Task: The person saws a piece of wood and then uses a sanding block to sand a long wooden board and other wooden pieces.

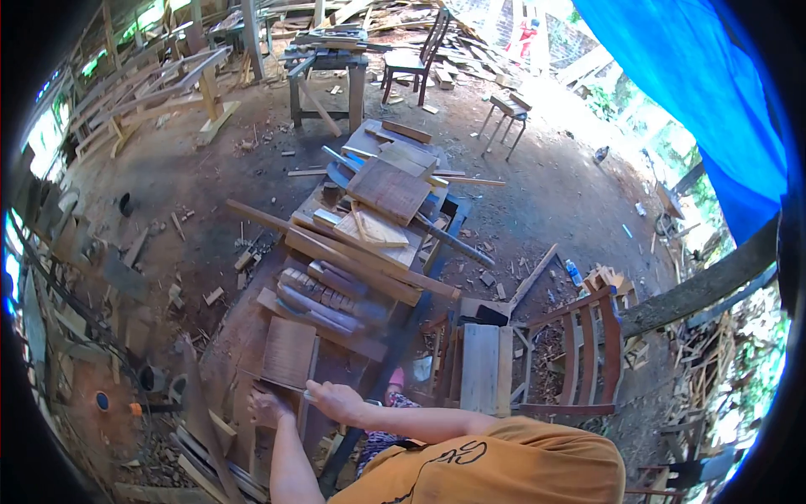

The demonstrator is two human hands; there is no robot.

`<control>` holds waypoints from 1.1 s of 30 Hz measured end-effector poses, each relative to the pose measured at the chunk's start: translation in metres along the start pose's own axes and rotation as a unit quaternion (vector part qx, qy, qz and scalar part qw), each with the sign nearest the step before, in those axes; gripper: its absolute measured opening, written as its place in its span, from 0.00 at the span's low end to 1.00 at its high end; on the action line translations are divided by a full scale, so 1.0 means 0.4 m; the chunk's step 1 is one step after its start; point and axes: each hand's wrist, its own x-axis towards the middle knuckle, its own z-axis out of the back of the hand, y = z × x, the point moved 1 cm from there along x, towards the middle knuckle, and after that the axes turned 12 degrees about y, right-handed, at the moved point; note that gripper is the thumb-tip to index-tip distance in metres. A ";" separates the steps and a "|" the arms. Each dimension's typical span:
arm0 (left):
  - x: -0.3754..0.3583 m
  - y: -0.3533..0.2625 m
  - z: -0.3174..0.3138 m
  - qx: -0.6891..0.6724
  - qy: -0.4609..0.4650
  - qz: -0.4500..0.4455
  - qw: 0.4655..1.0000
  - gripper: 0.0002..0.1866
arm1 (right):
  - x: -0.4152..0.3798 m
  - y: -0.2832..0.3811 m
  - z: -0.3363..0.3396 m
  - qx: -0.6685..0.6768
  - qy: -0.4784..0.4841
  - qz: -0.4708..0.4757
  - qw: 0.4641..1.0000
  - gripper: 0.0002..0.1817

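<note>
A flat brown wooden board (290, 351) lies on the near end of the workbench, with a thin edge line along its near side. My left hand (270, 408) is at the board's near left corner, its fingers bent against the edge. Beside it, at the near right corner, my right hand (336, 401) is closed. A small pale thing shows at its fingertips, too small to name. Just beyond the board is a blurred stack of curved wooden pieces (319, 296).
Long planks (361, 260) cross the bench, with a pile of boards (390, 189) behind. To my right stands a slatted wooden chair back (592, 353) near a grey board (479, 368). A chair (410, 63) and a stool (508, 109) stand farther off. Offcuts litter the dirt floor.
</note>
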 end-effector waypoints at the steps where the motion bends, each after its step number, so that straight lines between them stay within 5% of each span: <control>1: 0.000 0.004 -0.008 0.007 0.006 0.006 1.000 0.27 | -0.004 0.005 -0.010 0.000 -0.007 -0.004 1.000 0.14; 22: -0.010 -0.034 0.027 -0.010 0.059 0.067 0.996 0.24 | -0.013 0.009 0.006 -0.014 -0.003 0.004 1.000 0.14; 25: 0.121 0.038 -0.189 0.009 0.022 0.044 0.999 0.23 | -0.017 0.010 0.008 -0.017 -0.014 0.018 1.000 0.14; 29: 0.092 0.023 -0.180 -0.013 -0.003 0.042 0.999 0.22 | -0.024 0.002 0.004 -0.022 -0.018 0.035 0.999 0.14; 31: 0.195 0.063 -0.344 0.158 -0.092 0.040 0.982 0.22 | -0.033 0.001 0.001 0.002 -0.027 0.066 0.997 0.15; 33: 0.096 0.023 -0.154 0.059 -0.051 0.020 0.997 0.22 | -0.055 0.009 -0.003 0.007 -0.034 0.063 0.997 0.15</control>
